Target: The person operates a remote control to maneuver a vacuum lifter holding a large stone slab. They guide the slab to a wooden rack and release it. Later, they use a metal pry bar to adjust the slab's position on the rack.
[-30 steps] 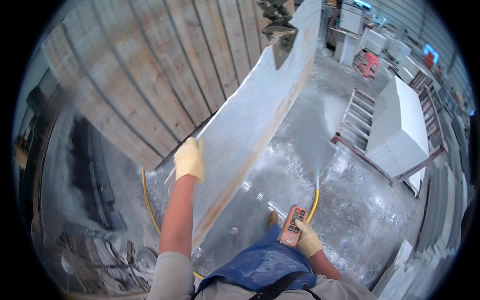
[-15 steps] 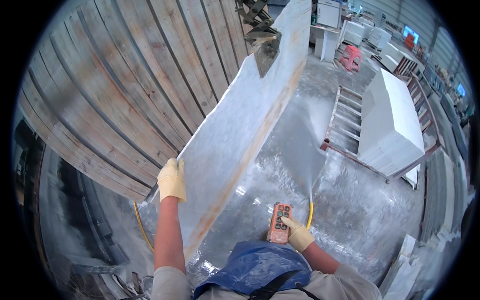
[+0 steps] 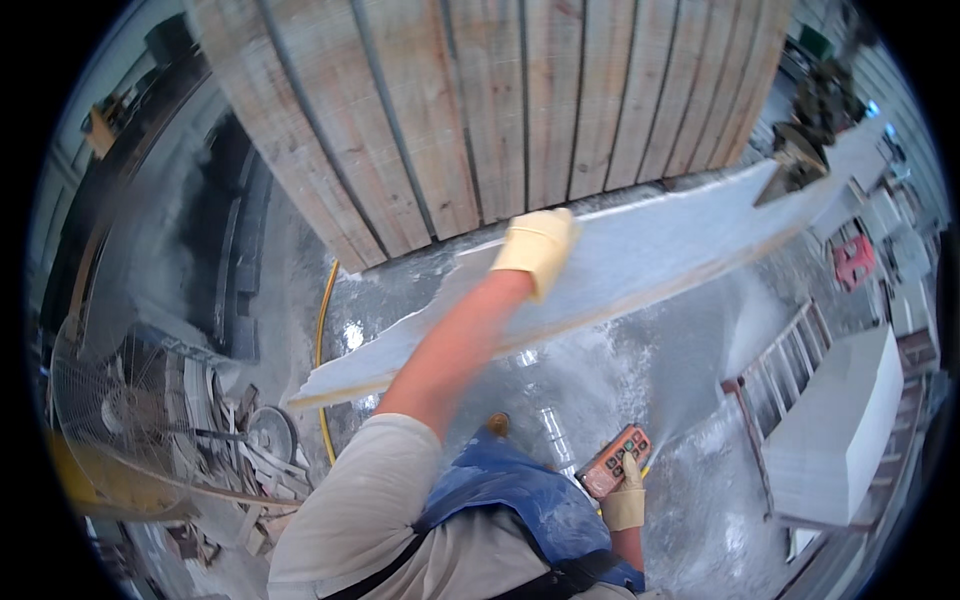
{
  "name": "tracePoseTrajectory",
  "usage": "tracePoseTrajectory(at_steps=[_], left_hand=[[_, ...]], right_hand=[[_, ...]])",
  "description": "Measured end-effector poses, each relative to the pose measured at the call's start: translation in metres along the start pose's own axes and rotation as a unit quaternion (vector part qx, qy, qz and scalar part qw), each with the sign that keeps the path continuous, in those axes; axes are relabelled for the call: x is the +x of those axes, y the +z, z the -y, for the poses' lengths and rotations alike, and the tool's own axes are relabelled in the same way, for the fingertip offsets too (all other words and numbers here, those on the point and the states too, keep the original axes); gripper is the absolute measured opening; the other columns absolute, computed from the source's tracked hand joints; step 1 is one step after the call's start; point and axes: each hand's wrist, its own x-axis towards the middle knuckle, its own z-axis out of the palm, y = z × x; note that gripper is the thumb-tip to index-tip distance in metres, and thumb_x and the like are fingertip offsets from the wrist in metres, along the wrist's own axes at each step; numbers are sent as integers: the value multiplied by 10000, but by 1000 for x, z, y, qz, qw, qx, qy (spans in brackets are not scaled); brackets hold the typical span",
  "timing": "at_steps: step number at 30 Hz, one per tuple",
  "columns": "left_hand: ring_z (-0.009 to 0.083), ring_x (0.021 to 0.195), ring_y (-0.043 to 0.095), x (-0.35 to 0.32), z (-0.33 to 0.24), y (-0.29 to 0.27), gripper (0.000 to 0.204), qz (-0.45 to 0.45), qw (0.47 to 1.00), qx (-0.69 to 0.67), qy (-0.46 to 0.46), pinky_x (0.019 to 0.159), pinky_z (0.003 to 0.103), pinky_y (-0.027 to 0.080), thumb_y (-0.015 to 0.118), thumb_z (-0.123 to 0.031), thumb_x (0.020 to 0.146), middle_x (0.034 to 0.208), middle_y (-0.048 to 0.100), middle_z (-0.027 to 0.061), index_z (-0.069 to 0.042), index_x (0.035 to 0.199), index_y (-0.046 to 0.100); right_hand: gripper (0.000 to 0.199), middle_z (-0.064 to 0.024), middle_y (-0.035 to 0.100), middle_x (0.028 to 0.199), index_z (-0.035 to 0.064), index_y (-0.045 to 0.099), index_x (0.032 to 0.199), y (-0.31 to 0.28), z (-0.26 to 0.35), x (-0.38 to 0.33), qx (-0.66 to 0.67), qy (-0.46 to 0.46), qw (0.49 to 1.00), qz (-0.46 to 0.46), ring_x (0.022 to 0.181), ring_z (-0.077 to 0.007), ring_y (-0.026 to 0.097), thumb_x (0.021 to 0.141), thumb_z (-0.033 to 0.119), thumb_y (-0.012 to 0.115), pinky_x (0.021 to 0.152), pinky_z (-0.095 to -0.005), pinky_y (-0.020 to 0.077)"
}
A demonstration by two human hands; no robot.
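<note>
A large white-grey stone slab (image 3: 650,255), with a tan streak along its lower side and a ragged left end, slants across the middle. My left hand (image 3: 540,245), in a cream glove, is closed over its upper edge; the fingertips behind the edge are hidden. A dark metal lifting clamp (image 3: 797,160) grips the slab at the far right. Low in front of me my right hand (image 3: 626,502), gloved too, holds an orange remote control (image 3: 610,462) with dark buttons. Its thumb rests on the button face.
A leaning wall of wooden planks (image 3: 490,110) stands just behind the slab. On the right, white stone blocks (image 3: 830,430) sit in a metal rack (image 3: 755,440). A yellow hose (image 3: 324,350) crosses the wet floor. To the left are a large fan (image 3: 120,410) and stone scraps (image 3: 250,470).
My view has turned left, so planks, slab and rack appear shifted right. The slab now lies more crosswise. My left hand appears farther along its upper edge; the remote stays in my right hand.
</note>
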Motion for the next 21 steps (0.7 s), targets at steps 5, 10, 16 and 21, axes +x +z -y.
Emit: tracePoseTrajectory(at_steps=[5,10,16,21], left_hand=[[427,992,774,86,-43,-38,414,76,997,-5,-13,876,523,606,556,-374,1100,1025,788,254,2,1099,730],[407,974,793,129,-8,-18,340,57,998,-13,-6,859,513,622,576,-285,1069,996,799,244,6,1098,750],[350,972,813,184,-21,-58,221,37,999,7,31,819,484,631,721,-128,895,1008,815,218,-41,1085,791],[394,894,798,214,-12,-78,177,54,992,56,97,758,479,627,672,-97,927,917,793,223,0,1058,742]], right_hand=[[515,-180,707,1332,26,580,1472,51,45,-1,-8,2,1000,-4,1193,-314,704,1067,323,695,1027,-495,600],[535,-181,708,1327,11,588,1455,101,24,29,-27,-10,1000,3,1161,-306,710,1052,337,719,1002,-477,608],[552,-174,701,1348,34,568,1486,145,46,35,-16,0,1000,2,1176,-296,704,1051,337,723,1013,-479,600],[511,-143,702,1347,72,573,1490,166,54,74,58,-1,998,-38,1202,-282,692,1054,288,728,1032,-484,585]])
